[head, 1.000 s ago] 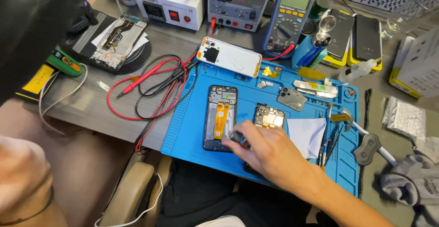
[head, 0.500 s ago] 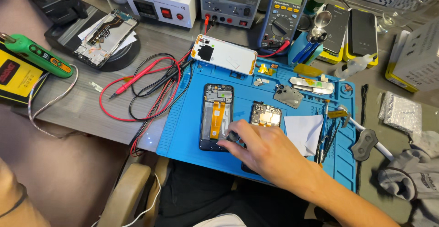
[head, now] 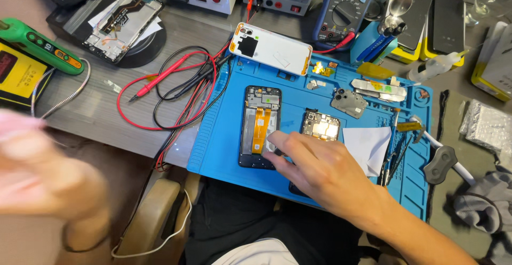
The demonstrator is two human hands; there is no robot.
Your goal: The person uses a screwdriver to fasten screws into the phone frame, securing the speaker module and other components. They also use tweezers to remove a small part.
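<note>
My right hand (head: pixel 320 171) lies flat on the blue work mat (head: pixel 224 137), fingers apart. Its fingertips rest on a small grey piece (head: pixel 274 139) at the lower right edge of an opened phone frame (head: pixel 260 123), which has an orange flex cable down its middle. A small circuit board (head: pixel 321 126) sits just beyond the knuckles. At the far left, off the table, my left hand (head: pixel 42 174) is raised and heavily blurred, so I cannot make out its fingers or anything in it.
A white phone back cover (head: pixel 272 49) lies at the mat's top edge. Red and black probe leads (head: pixel 176 83) coil left of the mat. A multimeter (head: pixel 346 3), a green tool (head: pixel 42 46), white paper (head: pixel 368 142) and tweezers (head: pixel 394 158) are nearby.
My left hand has come up into view at the left, blurred by motion. My right hand stays by the phone frame, its fingertips shifted slightly.
</note>
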